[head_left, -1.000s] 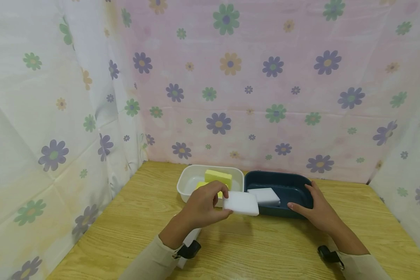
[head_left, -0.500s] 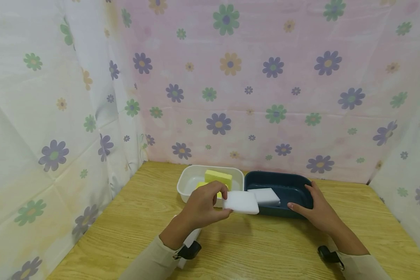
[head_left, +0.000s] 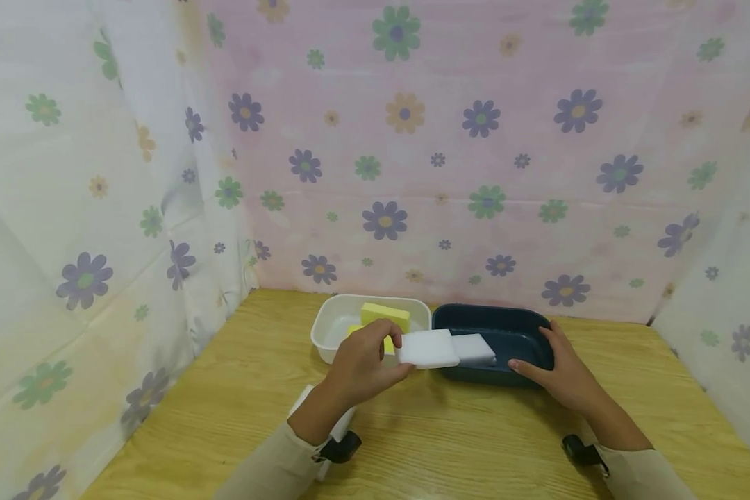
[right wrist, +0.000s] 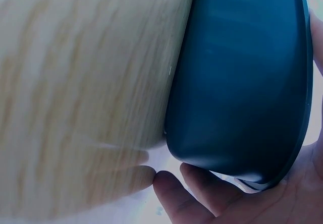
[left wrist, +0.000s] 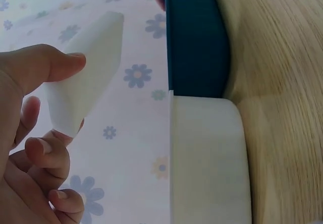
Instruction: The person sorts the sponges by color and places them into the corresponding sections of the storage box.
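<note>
My left hand pinches a white sponge block between thumb and fingers. The block is held in the air over the front rims where the two containers meet, and the left wrist view shows the thumb on its face. Behind it, another white sponge lies in the dark blue container. My right hand grips that container's right end, thumb at the front rim. In the right wrist view its fingers wrap round the container's end.
A white container stands against the blue one's left side, with yellow sponges in it, partly behind my left hand. Under my left wrist a white block lies on the wood table, mostly hidden. Flowered cloth closes off the back.
The held sponge has risen a little and shifted slightly right against the containers. The head view has turned slightly. My right hand keeps its place on the blue container.
</note>
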Demonstrator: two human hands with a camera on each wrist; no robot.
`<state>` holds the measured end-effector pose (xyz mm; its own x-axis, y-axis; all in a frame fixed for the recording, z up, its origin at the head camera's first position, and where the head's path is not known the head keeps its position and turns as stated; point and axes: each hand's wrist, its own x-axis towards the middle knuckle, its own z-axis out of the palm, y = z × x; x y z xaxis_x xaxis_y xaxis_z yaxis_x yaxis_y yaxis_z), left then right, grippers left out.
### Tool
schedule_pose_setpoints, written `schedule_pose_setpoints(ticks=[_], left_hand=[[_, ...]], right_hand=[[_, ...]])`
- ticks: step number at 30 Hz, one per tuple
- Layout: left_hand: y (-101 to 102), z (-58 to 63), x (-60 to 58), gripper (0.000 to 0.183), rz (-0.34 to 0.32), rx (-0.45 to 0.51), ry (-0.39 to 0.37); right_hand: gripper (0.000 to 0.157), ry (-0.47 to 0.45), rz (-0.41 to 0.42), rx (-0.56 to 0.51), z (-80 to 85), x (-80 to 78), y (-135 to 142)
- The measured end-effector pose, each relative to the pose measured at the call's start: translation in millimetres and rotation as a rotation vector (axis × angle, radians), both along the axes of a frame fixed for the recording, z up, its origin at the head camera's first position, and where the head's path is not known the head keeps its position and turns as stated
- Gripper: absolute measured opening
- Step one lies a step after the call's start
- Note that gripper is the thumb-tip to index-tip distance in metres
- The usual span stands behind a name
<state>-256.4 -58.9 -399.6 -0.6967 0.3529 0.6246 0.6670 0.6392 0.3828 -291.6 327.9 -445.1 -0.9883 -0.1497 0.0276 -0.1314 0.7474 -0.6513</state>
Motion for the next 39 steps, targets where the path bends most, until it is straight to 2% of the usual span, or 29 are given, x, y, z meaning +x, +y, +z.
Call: schedule_pose_setpoints(ticks=[7, 12, 19, 27, 32, 39], left_hand=[[16, -5.9, -19.2, 0.045, 0.045, -0.004, -0.142], [27, -6.8, -30.7, 0.045, 0.055, -0.050, -0.189], [44, -3.1, -40.4, 0.039, 0.025, -0.039, -0.214], [69, 0.5, -47.5, 0.034, 0.077, -0.082, -0.323], [76, -1.1, -49.4, 0.032, 0.096, -0.084, -0.343], [88, -5.4, -53.7, 0.033, 0.094, -0.119, -0.321]], right_hand=[[0.116, 0.002, -0.002, 0.007, 0.3, 0.7, 1], [0.116, 0.007, -0.003, 0.011, -0.2, 0.9, 2], [0.116, 0.013, -0.001, 0.004, 0.6, -0.2, -1], [0.117, 0.021, -0.002, 0.005, 0.6, -2.5, -2], [0.118, 0.017, -0.001, 0.006, -0.3, -2.4, -4], [0.119, 0.007, -0.015, 0.014, -2.1, 0.0, -1]])
